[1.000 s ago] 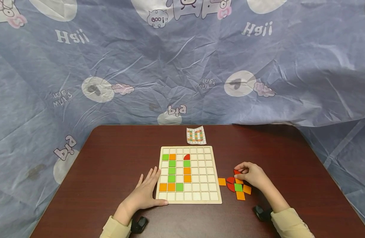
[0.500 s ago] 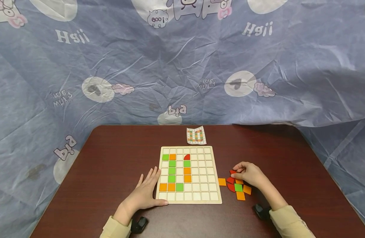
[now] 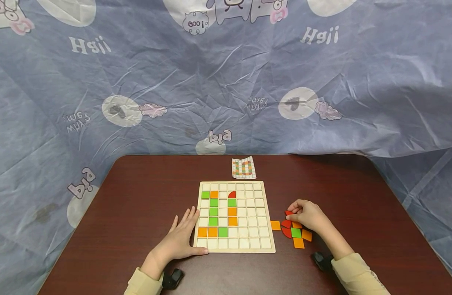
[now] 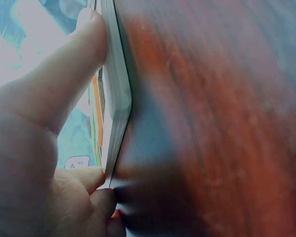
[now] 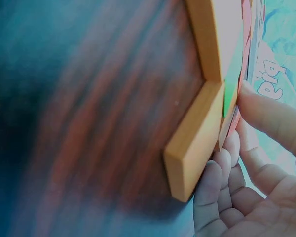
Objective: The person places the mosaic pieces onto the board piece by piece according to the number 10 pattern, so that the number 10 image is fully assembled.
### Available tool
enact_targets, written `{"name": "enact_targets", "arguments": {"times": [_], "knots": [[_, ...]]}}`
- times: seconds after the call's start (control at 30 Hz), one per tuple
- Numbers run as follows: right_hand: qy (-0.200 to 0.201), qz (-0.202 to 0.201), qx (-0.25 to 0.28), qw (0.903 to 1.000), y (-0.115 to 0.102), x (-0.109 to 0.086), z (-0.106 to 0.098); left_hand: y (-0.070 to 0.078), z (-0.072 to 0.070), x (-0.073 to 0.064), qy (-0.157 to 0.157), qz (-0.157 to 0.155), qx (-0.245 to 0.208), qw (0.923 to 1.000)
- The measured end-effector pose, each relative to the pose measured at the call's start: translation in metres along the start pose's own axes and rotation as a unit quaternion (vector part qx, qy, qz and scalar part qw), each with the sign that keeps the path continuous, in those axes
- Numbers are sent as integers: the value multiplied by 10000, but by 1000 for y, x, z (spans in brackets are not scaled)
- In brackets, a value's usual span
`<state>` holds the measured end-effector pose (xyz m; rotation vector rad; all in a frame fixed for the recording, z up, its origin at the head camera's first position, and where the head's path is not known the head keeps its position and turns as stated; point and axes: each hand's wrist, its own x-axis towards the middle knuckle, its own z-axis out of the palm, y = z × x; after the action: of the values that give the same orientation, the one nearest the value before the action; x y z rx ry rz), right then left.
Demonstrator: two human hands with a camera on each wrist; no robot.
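Red piece drawn toward the board, grid unchanged
Over the last second your right hand (image 3: 310,215) shifted slightly left, thumb and fingers pinching a red piece (image 3: 288,212), its outline partly covered; it now sat right of the wooden board (image 3: 254,221), just beyond the other red pieces (image 3: 286,224) in the loose pile on the tabletop (image 3: 152,192); the board carried the same tiles, so you had, I judged, chosen a piece without yet extending the pattern; your left hand (image 3: 178,241) lay spread, gripping nothing, steadying the board's left edge
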<state>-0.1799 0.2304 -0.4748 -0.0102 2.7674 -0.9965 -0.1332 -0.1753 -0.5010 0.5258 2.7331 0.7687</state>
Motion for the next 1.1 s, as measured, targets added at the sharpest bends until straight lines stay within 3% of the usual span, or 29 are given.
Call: {"name": "enact_targets", "arguments": {"times": [0.37,0.67,1.1], "knots": [[-245,8,227,9994,-4,0,0,1,-1,0,11,-20,84,10000],[-423,-583,372,9967,-17,-1,1,-1,1,1,-46,-40,-3,10000],[-880,-973,1540,9793,-54,-2,22,0,1,1,21,-47,73,10000]]}}
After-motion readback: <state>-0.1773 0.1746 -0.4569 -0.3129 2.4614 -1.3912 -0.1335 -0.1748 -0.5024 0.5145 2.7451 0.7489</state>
